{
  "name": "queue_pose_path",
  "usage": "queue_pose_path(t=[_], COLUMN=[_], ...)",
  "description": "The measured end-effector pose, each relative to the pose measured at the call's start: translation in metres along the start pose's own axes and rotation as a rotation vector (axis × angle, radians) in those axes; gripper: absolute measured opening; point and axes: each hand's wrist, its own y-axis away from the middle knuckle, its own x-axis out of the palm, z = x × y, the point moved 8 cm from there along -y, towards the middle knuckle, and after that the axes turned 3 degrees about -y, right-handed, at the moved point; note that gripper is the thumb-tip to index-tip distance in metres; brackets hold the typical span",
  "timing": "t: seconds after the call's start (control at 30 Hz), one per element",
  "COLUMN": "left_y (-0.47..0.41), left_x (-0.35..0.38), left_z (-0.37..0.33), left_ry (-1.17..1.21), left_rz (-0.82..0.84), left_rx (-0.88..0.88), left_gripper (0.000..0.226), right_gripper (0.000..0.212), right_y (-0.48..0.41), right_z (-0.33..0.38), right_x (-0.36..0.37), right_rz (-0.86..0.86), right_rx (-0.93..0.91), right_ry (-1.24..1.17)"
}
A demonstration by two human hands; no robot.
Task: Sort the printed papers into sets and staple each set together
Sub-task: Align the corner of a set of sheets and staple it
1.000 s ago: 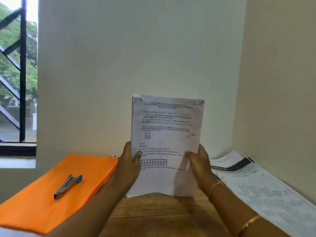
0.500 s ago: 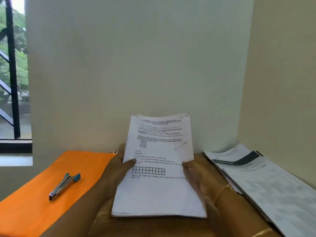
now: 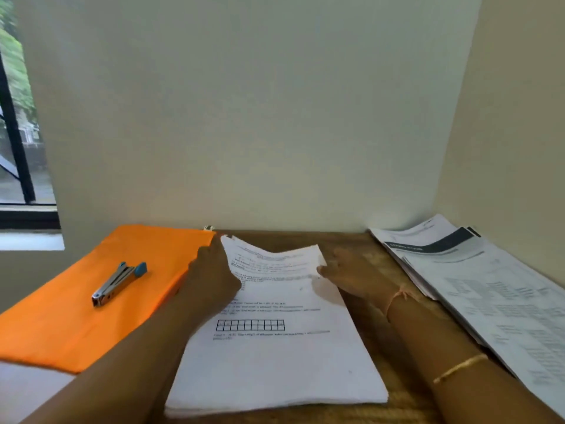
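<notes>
Paper stack: a thick stack of white printed sheets (image 3: 275,356) is lying flat in the middle of the brown wooden tabletop (image 3: 376,325), its short end reaching toward the far edge; the far end of the top sheets is bowing upward between the two hands.
Left hand: the left hand (image 3: 214,276) is resting on the stack's left edge near the far-left corner, its back facing the camera; its fingers are lying out of sight, so I cannot tell whether it is pinching the sheets.
Right hand: the right hand (image 3: 351,276) is lying just beside the stack's right edge with its fingers fairly straight and holding nothing, the thumb touching the top sheet.
Orange cover: a flat orange folder-like sheet (image 3: 76,325) is covering the tabletop's left side, touching the left hand.
Stapler: a small silver metal stapler with blue ends (image 3: 117,283) is lying on the orange cover, well apart from the stack.
Second pile: a loose pile of grey-printed white papers (image 3: 495,304) is running along the tabletop's right edge against the wall, near the right forearm.
Window: a black-framed window (image 3: 18,148) is showing at far left.
</notes>
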Motion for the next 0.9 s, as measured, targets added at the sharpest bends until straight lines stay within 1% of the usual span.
queue_pose_path(t=[0.03,0.07,0.1,0.17,0.23,0.27,0.3,0.33,0.4,0.43,0.47,0.53,0.63,0.77,0.83,0.9], left_y=[0.000,0.000,0.002,0.002,0.000,-0.001,-0.002,-0.005,-0.007,-0.006,-0.005,-0.005,-0.007,-0.006,-0.007,-0.008], left_x=[0.000,0.000,-0.002,-0.001,0.002,0.006,0.012,0.021,0.040,0.047,0.050,0.050,0.048,0.049,0.050,0.049], left_z=[0.002,0.000,-0.009,-0.029,-0.049,-0.057,-0.062,-0.061,-0.051,-0.046,-0.044,-0.045,-0.048,-0.047,-0.045,-0.043], left_ry=[-0.176,-0.280,-0.278,-0.227,-0.188,-0.186,-0.197,-0.226,-0.279,-0.288,-0.287,-0.283,-0.295,-0.255,-0.232,-0.206], left_rz=[-0.022,-0.048,-0.070,-0.070,-0.024,0.010,0.054,0.120,0.257,0.305,0.313,0.265,0.192,0.173,0.180,0.188], left_rx=[-0.026,-0.024,0.023,0.165,0.309,0.367,0.405,0.407,0.376,0.363,0.366,0.389,0.402,0.395,0.390,0.385], left_gripper=[0.057,0.071,0.073,0.066,0.059,0.052,0.044,0.036,0.031,0.030,0.028,0.025,0.023,0.025,0.025,0.026], right_gripper=[0.040,0.044,0.047,0.045,0.037,0.039,0.045,0.055,0.074,0.078,0.079,0.075,0.071,0.057,0.046,0.031], right_y=[-0.006,-0.012,-0.018,-0.030,-0.040,-0.044,-0.048,-0.051,-0.054,-0.055,-0.056,-0.057,-0.055,-0.048,-0.047,-0.045], right_z=[0.001,-0.001,-0.003,-0.004,-0.003,-0.002,-0.001,-0.002,-0.007,-0.011,-0.015,-0.021,-0.020,-0.011,-0.006,0.003], right_x=[0.002,0.004,0.006,0.009,0.012,0.013,0.013,0.014,0.021,0.027,0.033,0.039,0.041,0.042,0.040,0.035], right_rz=[0.001,-0.001,0.003,0.020,0.040,0.051,0.057,0.064,0.108,0.145,0.181,0.212,0.196,0.179,0.130,0.021], right_rx=[-0.021,-0.023,-0.036,-0.068,-0.100,-0.120,-0.138,-0.145,-0.118,-0.094,-0.075,-0.047,-0.043,-0.064,-0.086,-0.167], right_ry=[0.015,0.035,0.068,0.104,0.164,0.203,0.245,0.292,0.386,0.425,0.444,0.413,0.390,0.413,0.412,0.395])
